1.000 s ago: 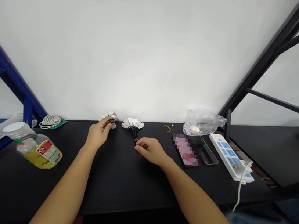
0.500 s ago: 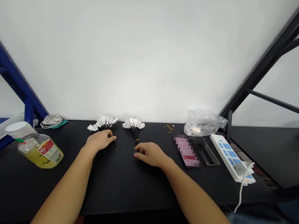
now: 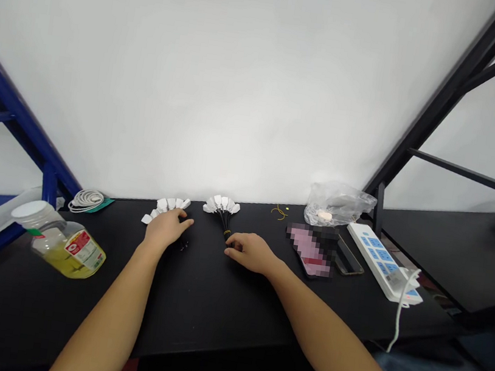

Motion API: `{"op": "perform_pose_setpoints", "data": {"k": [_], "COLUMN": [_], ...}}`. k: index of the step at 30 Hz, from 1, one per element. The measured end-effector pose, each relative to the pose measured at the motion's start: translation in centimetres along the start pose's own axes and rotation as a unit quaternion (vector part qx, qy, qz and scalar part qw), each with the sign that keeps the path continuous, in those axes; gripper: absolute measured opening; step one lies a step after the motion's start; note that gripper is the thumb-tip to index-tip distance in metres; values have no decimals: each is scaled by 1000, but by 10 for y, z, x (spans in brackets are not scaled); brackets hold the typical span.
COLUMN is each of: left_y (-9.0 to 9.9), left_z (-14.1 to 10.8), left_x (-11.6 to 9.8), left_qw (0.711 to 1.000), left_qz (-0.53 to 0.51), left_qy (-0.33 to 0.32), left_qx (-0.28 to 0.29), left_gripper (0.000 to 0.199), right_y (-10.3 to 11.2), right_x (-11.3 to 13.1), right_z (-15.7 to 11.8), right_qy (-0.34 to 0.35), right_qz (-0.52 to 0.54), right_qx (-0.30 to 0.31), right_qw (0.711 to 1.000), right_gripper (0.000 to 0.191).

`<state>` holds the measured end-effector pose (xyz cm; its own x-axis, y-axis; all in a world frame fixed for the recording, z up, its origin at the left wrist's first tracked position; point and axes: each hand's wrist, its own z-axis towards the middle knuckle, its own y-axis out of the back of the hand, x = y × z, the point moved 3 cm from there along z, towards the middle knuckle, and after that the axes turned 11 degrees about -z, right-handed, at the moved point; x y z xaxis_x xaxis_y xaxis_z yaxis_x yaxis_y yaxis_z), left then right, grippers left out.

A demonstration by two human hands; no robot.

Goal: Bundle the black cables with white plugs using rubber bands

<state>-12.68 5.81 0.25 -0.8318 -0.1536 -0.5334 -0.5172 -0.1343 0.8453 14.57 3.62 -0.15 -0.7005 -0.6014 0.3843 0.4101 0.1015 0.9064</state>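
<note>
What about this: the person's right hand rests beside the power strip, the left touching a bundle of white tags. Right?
No: the head view shows the right hand at a second bundle of white tags, not the power strip; the left hand touches its bundle.

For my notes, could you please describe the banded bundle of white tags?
On the black table, two fans of white tags sit by the wall. Take the right one: its black stems, gathered by a gold band, end at the right hand.

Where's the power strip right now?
In the head view, the white power strip lies at the right end of the black desk, near the clear plastic bag.
</note>
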Motion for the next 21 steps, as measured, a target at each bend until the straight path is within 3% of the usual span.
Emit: {"op": "perform_pose_setpoints", "data": {"k": [4,6,9,11,14,18,21], "left_y": [-19,-36,-60,-69,-72,-70,-71], "left_z": [-11,-19,-30,-34,-36,-33,-32], "left_x": [-31,-45,-59,-63,-65,-64,-65], "left_qw": [985,970,951,945,942,952,958], "left_qz": [-78,-93,-92,-86,-86,-100,-100], "left_qy": [-156,-224,-282,-301,-306,-271,-251], "left_qx": [-11,24,82,98,107,101,94], "left_gripper": [36,32,28,31,32,31,30], "right_y": [-1,-2,-6,-11,-17,-20,-19], "right_x": [-9,-13,-16,-17,-20,-25,-27], "right_z": [3,4,5,6,8,14,18], "right_qy": [-60,-72,-37,-13,-6,-16,-10], "right_qz": [3,7,-17,-38,-45,-43,-32], "right_qx": [-31,-53,-52,-32,-19,-22,-21], "right_qw": [998,996,998,999,999,999,999], "right_gripper": [20,33,60,69,67,71,60]}}
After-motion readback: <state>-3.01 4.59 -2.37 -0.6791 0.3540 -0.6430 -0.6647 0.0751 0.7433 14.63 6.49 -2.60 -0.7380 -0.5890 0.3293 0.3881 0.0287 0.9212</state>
